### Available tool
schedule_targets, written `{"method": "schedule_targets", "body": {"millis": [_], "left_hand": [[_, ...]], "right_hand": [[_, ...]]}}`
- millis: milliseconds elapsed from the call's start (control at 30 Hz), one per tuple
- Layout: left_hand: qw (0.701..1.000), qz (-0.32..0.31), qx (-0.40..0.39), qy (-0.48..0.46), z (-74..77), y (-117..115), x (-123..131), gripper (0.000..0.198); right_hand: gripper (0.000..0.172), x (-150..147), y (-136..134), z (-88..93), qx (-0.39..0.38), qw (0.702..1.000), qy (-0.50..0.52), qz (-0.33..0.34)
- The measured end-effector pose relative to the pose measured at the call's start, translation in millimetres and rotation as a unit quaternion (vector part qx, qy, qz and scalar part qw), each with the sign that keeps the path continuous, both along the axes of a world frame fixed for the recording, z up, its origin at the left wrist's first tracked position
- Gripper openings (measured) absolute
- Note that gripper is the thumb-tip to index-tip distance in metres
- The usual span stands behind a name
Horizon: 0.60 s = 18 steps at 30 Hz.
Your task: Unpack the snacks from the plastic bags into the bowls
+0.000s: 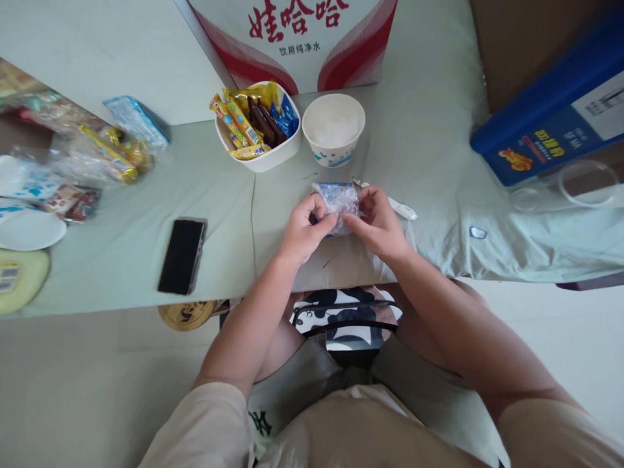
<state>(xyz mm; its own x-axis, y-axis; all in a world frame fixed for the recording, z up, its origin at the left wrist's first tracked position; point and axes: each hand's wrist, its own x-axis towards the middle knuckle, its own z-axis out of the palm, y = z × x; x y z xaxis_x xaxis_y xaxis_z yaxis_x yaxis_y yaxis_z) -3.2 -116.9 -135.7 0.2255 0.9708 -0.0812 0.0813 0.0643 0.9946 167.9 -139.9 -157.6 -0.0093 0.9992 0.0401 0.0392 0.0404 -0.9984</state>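
Note:
Both my hands meet over the table's front edge around a small clear-plastic snack packet with blue print. My left hand pinches its left side with thumb and fingers closed. My right hand grips the right side, fingers curled over it. Just beyond the packet stand a white bowl full of wrapped snacks and a white paper bowl that holds something pale and translucent. A white pen-like tool lies partly hidden behind my right hand.
A black phone lies on the pale green cloth at left. Bags of snacks and white lids crowd the far left. A red-and-white water carton stands at the back, a blue box at right.

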Motion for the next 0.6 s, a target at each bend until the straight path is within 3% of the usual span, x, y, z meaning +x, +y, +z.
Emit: {"method": "schedule_targets", "body": {"millis": [100,300,433,600], "left_hand": [[0.999,0.019,0.001,-0.027,-2.4,-2,1,0.049],[0.994,-0.027,-0.070,-0.079,7.7,2,-3,0.089],[0.991,-0.048,-0.101,-0.068,6.3,6,-10,0.083],[0.999,-0.026,-0.011,-0.043,-8.1,11,-12,0.082]], "right_hand": [[0.054,-4,-1,2.0,-0.015,1.000,0.015,-0.023],[0.044,-2,0,4.6,0.001,0.999,-0.010,-0.051],[0.037,-1,-1,4.1,0.019,0.998,-0.042,-0.037],[0.032,2,-2,8.2,0.072,0.986,-0.147,-0.042]]}}
